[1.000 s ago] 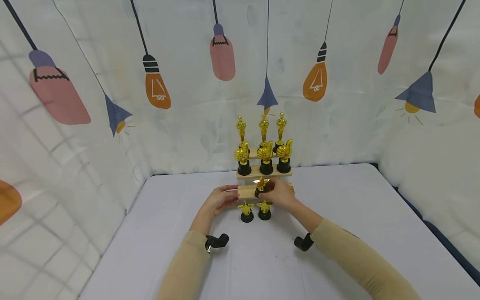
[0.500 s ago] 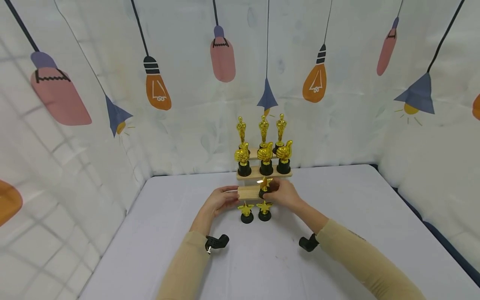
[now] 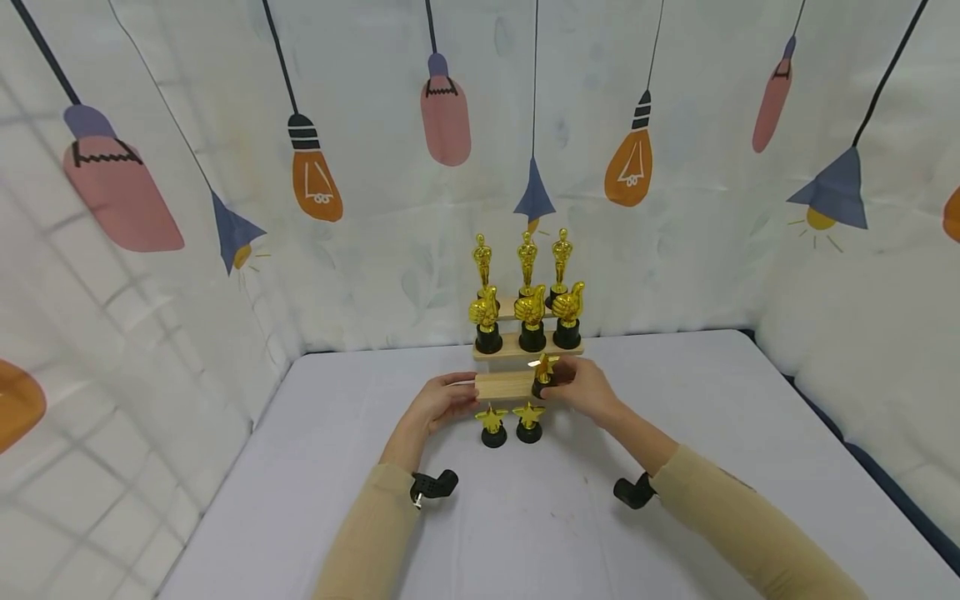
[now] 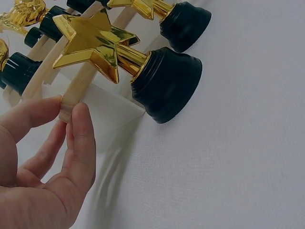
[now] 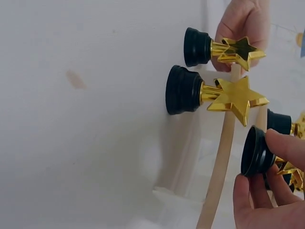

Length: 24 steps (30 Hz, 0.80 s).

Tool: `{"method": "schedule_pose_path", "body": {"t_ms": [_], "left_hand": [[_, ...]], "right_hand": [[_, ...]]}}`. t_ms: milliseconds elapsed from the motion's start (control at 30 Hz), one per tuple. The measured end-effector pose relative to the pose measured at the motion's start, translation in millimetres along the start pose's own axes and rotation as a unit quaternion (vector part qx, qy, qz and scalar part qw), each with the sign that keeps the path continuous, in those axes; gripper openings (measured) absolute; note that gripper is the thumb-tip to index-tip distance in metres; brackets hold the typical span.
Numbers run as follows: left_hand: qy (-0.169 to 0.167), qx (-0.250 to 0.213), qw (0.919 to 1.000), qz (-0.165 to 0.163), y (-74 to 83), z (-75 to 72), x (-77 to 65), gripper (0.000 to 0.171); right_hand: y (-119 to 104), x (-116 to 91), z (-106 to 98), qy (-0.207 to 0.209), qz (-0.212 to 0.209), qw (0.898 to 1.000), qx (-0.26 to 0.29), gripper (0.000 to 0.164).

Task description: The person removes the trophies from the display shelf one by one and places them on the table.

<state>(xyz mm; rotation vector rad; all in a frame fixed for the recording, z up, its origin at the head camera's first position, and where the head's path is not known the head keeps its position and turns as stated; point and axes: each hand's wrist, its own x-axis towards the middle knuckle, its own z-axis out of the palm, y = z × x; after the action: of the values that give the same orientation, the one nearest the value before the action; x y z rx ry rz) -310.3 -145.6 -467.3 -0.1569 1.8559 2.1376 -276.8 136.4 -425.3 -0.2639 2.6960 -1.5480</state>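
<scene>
My right hand (image 3: pixel 588 390) holds a gold star trophy (image 3: pixel 543 379) by its round black base, over the right part of the lowest wooden shelf (image 3: pixel 498 385). In the right wrist view its black base (image 5: pixel 255 155) sits between thumb and fingers, tilted beside the shelf's edge. My left hand (image 3: pixel 437 403) pinches the left end of that same shelf; thumb and fingertips (image 4: pixel 82 117) meet around the wood in the left wrist view. Two more star trophies, a left one (image 3: pixel 492 427) and a right one (image 3: pixel 528 423), stand upright on the table in front of the shelf.
Behind, the middle shelf (image 3: pixel 511 345) bears three gold thumbs-up trophies (image 3: pixel 531 317). The top shelf (image 3: pixel 507 308) carries three gold figure trophies (image 3: pixel 527 260). A white cloth covers the table (image 3: pixel 360 400), with a lamp-printed curtain (image 3: pixel 390 250) at the back.
My right hand has moved the held star trophy rightward along the lowest shelf, baring more wood on the left. My left hand has stayed at the shelf's end.
</scene>
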Motion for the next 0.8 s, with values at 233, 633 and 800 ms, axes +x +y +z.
{"method": "schedule_pose_path", "body": {"t_ms": [233, 633, 800], "left_hand": [[-0.001, -0.002, 1.0, 0.0, -1.3, -0.2, -0.1, 0.049], [-0.002, -0.002, 1.0, 0.0, -1.1, -0.9, 1.8, 0.049], [-0.003, 0.0, 1.0, 0.006, -1.0, -1.0, 0.6, 0.049]], "right_hand": [[5.6, -10.0, -10.5, 0.002, 0.014, 1.0, 0.014, 0.04], [16.9, -24.3, -19.6, -0.003, 0.018, 1.0, 0.011, 0.042], [18.8, -30.3, -19.1, -0.01, 0.028, 1.0, 0.006, 0.041]]}}
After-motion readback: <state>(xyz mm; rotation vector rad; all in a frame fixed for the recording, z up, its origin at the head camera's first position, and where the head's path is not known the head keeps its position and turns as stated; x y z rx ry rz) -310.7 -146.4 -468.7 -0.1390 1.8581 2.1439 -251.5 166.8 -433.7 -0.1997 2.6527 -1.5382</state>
